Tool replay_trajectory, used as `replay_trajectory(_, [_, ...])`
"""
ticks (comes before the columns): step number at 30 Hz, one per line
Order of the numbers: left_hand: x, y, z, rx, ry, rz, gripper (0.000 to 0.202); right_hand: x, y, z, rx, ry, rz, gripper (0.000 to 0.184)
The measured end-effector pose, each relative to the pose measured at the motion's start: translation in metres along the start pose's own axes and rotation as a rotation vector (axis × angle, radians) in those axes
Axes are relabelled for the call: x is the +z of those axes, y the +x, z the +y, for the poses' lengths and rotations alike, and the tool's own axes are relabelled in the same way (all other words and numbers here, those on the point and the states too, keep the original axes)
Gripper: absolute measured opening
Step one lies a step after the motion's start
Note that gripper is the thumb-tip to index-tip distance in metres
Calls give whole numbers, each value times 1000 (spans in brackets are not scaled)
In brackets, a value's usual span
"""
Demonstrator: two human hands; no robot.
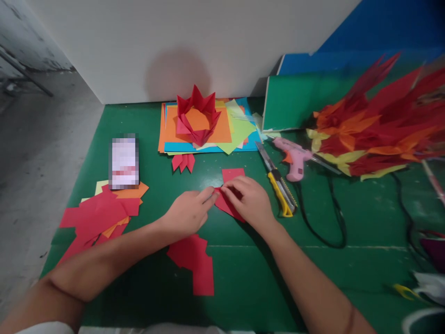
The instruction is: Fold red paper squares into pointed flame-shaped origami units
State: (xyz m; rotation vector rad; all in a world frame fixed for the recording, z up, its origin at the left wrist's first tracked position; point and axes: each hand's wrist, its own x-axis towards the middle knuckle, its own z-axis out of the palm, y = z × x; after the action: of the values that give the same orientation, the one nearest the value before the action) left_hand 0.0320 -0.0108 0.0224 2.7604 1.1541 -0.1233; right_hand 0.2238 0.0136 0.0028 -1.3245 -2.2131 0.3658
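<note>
A small red paper piece (pixel 225 208) lies on the green table (pixel 365 218) between my hands. My left hand (pixel 189 213) pinches its left corner with fingers pressed together. Over its right side my right hand (pixel 251 199) presses down with curled fingers, hiding much of it. Another red square (pixel 232 174) sits just behind my right hand. Several red squares (pixel 194 262) lie under my left forearm. Two folded red pieces (pixel 183 162) rest further back.
A red paper crown (pixel 196 116) stands on a stack of coloured sheets (pixel 208 132). A phone (pixel 123 161) tops red and orange scraps (pixel 99 215) at left. Right of my hands: a yellow utility knife (pixel 278 185), a pink glue gun (pixel 294 157) with cord, red-orange paper flames (pixel 382 125).
</note>
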Motion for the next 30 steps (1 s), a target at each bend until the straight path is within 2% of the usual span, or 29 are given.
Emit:
replay_trajectory(10, [-5,-1,-1,-17,-45,-27,44,1,1,1,26,83,-66,16])
replay_trajectory(25, [-3,0,0,-10,-5,-37,47,3,1,0,-2,51,-28,16])
replay_trajectory(30, [-2,0,1,-13,-26,-9,46,-2,-1,2,-117,80,-1,12])
